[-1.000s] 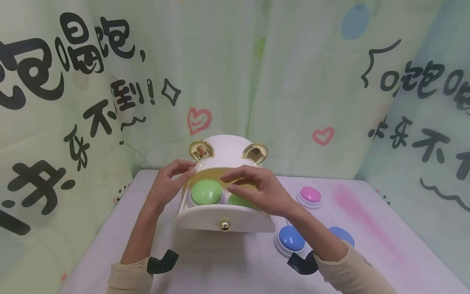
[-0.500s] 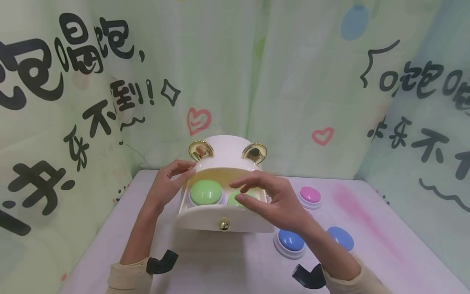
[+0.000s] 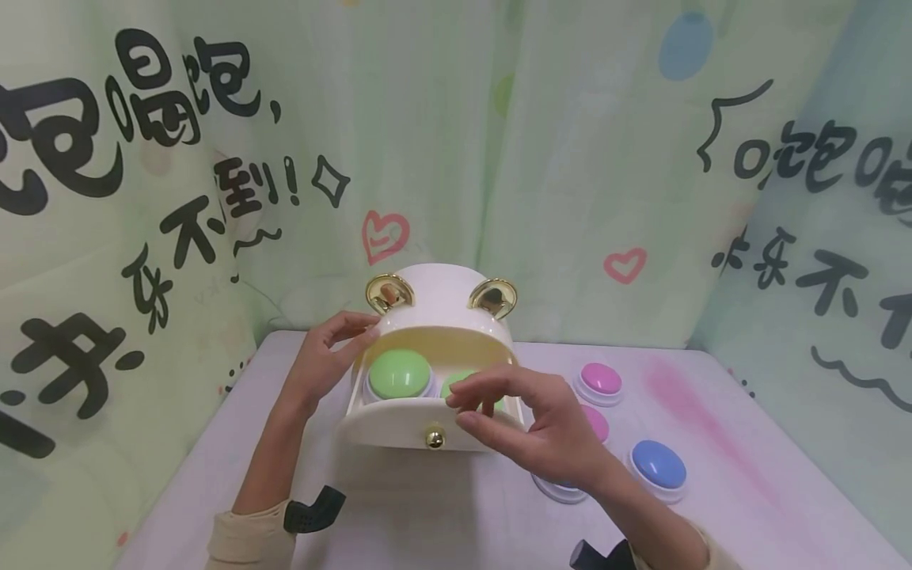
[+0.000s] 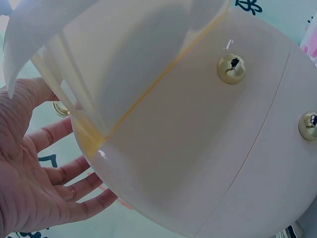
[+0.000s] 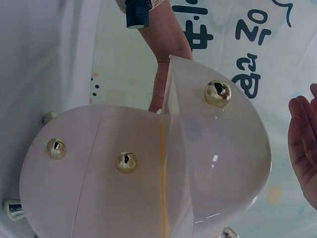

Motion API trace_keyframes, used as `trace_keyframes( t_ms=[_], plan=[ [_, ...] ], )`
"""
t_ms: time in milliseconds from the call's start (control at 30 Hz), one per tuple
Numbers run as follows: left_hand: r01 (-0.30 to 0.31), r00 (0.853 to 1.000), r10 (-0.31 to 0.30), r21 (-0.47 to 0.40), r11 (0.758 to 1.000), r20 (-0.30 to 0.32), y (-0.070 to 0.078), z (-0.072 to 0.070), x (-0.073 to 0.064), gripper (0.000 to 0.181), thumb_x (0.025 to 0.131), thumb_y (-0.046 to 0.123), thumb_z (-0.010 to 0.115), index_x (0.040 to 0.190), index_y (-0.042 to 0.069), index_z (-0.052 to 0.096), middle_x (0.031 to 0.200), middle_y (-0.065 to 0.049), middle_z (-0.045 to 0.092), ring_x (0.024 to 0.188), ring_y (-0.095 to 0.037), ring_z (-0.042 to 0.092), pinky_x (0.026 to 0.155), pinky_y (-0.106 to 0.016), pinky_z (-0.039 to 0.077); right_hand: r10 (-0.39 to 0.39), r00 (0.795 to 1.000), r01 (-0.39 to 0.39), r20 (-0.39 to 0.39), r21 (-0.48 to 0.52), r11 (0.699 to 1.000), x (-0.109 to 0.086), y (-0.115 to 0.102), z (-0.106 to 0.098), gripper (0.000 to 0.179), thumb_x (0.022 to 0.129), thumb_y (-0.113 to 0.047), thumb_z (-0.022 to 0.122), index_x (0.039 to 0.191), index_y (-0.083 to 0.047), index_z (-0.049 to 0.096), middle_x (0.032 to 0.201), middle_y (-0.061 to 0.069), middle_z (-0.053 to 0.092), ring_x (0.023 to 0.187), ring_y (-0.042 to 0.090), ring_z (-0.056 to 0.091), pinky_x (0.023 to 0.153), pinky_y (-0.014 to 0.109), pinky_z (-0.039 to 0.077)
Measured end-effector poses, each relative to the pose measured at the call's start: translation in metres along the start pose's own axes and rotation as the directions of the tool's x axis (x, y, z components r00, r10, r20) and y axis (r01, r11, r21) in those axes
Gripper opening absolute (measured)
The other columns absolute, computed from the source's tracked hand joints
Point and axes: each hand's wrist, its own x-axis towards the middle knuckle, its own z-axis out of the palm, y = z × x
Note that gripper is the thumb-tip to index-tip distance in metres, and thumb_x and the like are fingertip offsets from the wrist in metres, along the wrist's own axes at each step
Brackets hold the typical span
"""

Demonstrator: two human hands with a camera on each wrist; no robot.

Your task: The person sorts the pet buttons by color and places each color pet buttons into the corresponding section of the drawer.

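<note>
A white rounded storage box (image 3: 445,289) with gold ear-like pieces has its top drawer (image 3: 381,423) pulled out. Inside sit two green domed push buttons; the left one (image 3: 400,374) shows fully, the right one (image 3: 456,381) is partly behind my right hand (image 3: 545,423). That hand hovers over the drawer's front right, fingers loosely bent, holding nothing. My left hand (image 3: 324,366) rests against the box's left side. In the left wrist view, its fingers (image 4: 84,188) spread along the box's edge. Gold knobs (image 4: 231,69) mark the drawer fronts.
Right of the box, two pink buttons, one farther back (image 3: 601,380) and one nearer (image 3: 597,422), stand on the white table. A blue button (image 3: 659,465) lies nearer; another (image 3: 560,492) is mostly hidden by my right hand. A printed curtain (image 3: 570,198) surrounds the table.
My right hand has drawn back from above the right green button, moving toward me and slightly right, uncovering part of the drawer. The left hand stays in place.
</note>
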Motion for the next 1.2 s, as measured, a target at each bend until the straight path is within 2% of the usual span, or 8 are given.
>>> trace_keyframes(
  t_ms=[200, 367, 433, 533, 667, 767, 1000, 1200],
  plan=[
    [0.006, 1.0, -0.006, 0.003, 1.0, 0.0, 0.0, 0.001, 0.0, 0.036, 0.1, 0.033, 0.066, 0.128, 0.01, 0.067, 0.132, -0.011, 0.065, 0.127, -0.029, 0.055, 0.113, -0.068, 0.03, -0.029, 0.999, 0.029, 0.031, -0.024, 0.999, -0.006, -0.002, 0.003, 0.031, 0.091, -0.001, 0.075, 0.12, -0.001, 0.067, 0.095, 0.01, 0.074, 0.077, 0.01, 0.065, 0.068, 0.025, 0.056],
    [0.004, 1.0, -0.004, -0.002, 1.0, -0.001, 0.0, 0.001, -0.001, 0.035, 0.1, 0.032, 0.066, 0.128, 0.01, 0.067, 0.131, -0.011, 0.065, 0.127, -0.029, 0.055, 0.113, -0.068, 0.031, -0.144, 0.988, 0.15, 0.062, -0.112, 0.982, -0.009, -0.004, 0.008, 0.025, 0.096, -0.011, 0.072, 0.117, 0.002, 0.066, 0.092, 0.007, 0.075, 0.075, 0.008, 0.067, 0.066, 0.017, 0.054],
    [0.001, 1.0, -0.001, -0.003, 1.0, 0.0, 0.0, 0.001, -0.001, 0.035, 0.1, 0.032, 0.066, 0.128, 0.01, 0.068, 0.131, -0.011, 0.065, 0.127, -0.029, 0.055, 0.113, -0.068, 0.03, -0.205, 0.975, 0.217, 0.085, -0.185, 0.958, -0.01, -0.007, 0.011, 0.023, 0.097, -0.014, 0.071, 0.115, 0.001, 0.067, 0.09, 0.005, 0.075, 0.075, 0.006, 0.069, 0.067, 0.013, 0.053],
    [-0.002, 1.0, 0.002, -0.003, 1.0, 0.0, -0.001, 0.001, 0.0, 0.035, 0.1, 0.032, 0.066, 0.128, 0.01, 0.068, 0.131, -0.011, 0.065, 0.127, -0.029, 0.055, 0.113, -0.069, 0.029, -0.289, 0.949, 0.314, 0.126, -0.302, 0.9, -0.011, -0.013, 0.017, 0.022, 0.098, -0.017, 0.069, 0.113, -0.001, 0.069, 0.089, 0.002, 0.074, 0.074, 0.004, 0.07, 0.07, 0.009, 0.052],
    [-0.002, 1.0, 0.002, 0.0, 1.0, -0.004, -0.001, 0.001, 0.0, 0.036, 0.1, 0.032, 0.066, 0.127, 0.01, 0.068, 0.13, -0.012, 0.066, 0.127, -0.03, 0.055, 0.113, -0.069, 0.029, -0.345, 0.924, 0.383, 0.167, -0.387, 0.839, -0.014, -0.016, 0.023, 0.022, 0.097, -0.018, 0.069, 0.113, -0.002, 0.071, 0.091, -0.001, 0.074, 0.074, 0.002, 0.07, 0.074, 0.009, 0.052],
    [-0.002, 1.0, 0.002, 0.001, 1.0, -0.006, 0.0, 0.002, 0.0, 0.035, 0.1, 0.032, 0.067, 0.127, 0.01, 0.068, 0.13, -0.011, 0.066, 0.127, -0.03, 0.056, 0.112, -0.069, 0.03, -0.347, 0.921, 0.39, 0.178, -0.409, 0.825, -0.017, -0.015, 0.026, 0.022, 0.097, -0.019, 0.069, 0.113, -0.003, 0.071, 0.092, -0.002, 0.075, 0.074, 0.001, 0.07, 0.076, 0.009, 0.053],
    [0.004, 1.0, -0.004, 0.001, 1.0, -0.007, 0.0, 0.002, -0.001, 0.035, 0.1, 0.033, 0.066, 0.128, 0.01, 0.068, 0.13, -0.011, 0.066, 0.127, -0.029, 0.055, 0.112, -0.069, 0.03, -0.277, 0.945, 0.325, 0.174, -0.422, 0.846, -0.026, -0.009, 0.033, 0.024, 0.099, -0.023, 0.069, 0.116, -0.007, 0.07, 0.094, -0.002, 0.076, 0.076, 0.001, 0.071, 0.076, 0.009, 0.053],
    [0.008, 1.0, -0.008, 0.006, 1.0, -0.006, 0.0, 0.001, -0.001, 0.036, 0.1, 0.033, 0.066, 0.128, 0.01, 0.067, 0.131, -0.012, 0.066, 0.128, -0.03, 0.055, 0.112, -0.069, 0.03, -0.238, 0.955, 0.296, 0.177, -0.5, 0.814, -0.031, -0.004, 0.036, 0.024, 0.1, -0.027, 0.066, 0.118, -0.01, 0.07, 0.09, -0.007, 0.074, 0.078, -0.001, 0.07, 0.074, 0.012, 0.055]
  ],
)
